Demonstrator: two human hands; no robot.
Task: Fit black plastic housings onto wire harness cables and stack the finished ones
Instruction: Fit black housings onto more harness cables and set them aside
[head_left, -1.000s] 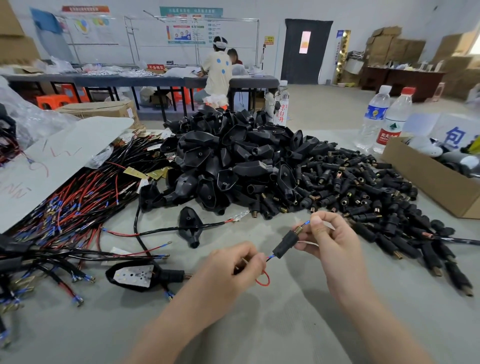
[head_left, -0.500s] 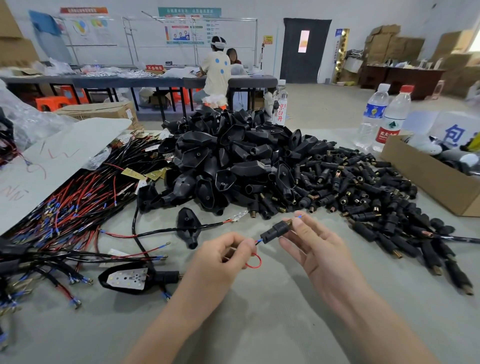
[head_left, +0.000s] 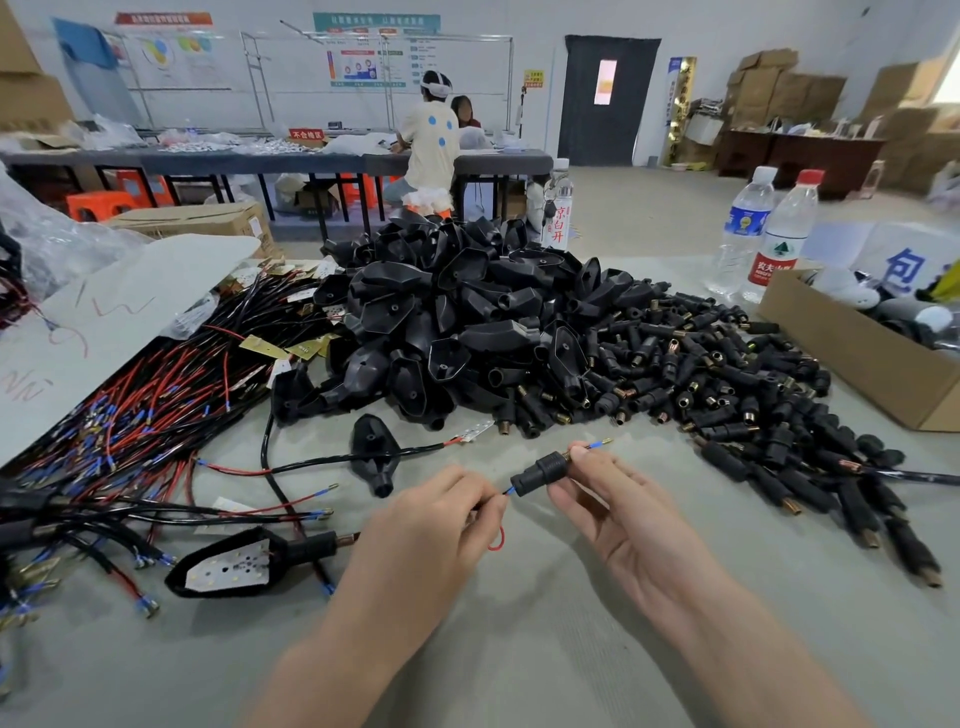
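Note:
My right hand (head_left: 618, 509) pinches a small black cylindrical connector (head_left: 540, 469) just above the grey table (head_left: 519, 649). A blue-tipped wire end (head_left: 597, 445) pokes out of its far side. My left hand (head_left: 431, 525) pinches the red wire (head_left: 497, 540) that enters the connector's near end and loops below my fingers. A big heap of black housings (head_left: 457, 322) lies beyond my hands, with a spread of small black connectors (head_left: 727, 384) to its right. One fitted housing with a white LED board (head_left: 234, 569) lies at the lower left.
A tangle of red and black harness wires (head_left: 130, 431) covers the left of the table, under a grey card sheet (head_left: 104, 322). A cardboard box (head_left: 862, 358) and two water bottles (head_left: 763, 234) stand at the right. People sit at a far table (head_left: 260, 158).
Both hands have drifted a little left and closer together. The connector has slid along the wire, and the blue-tipped end sticks out past my right fingers.

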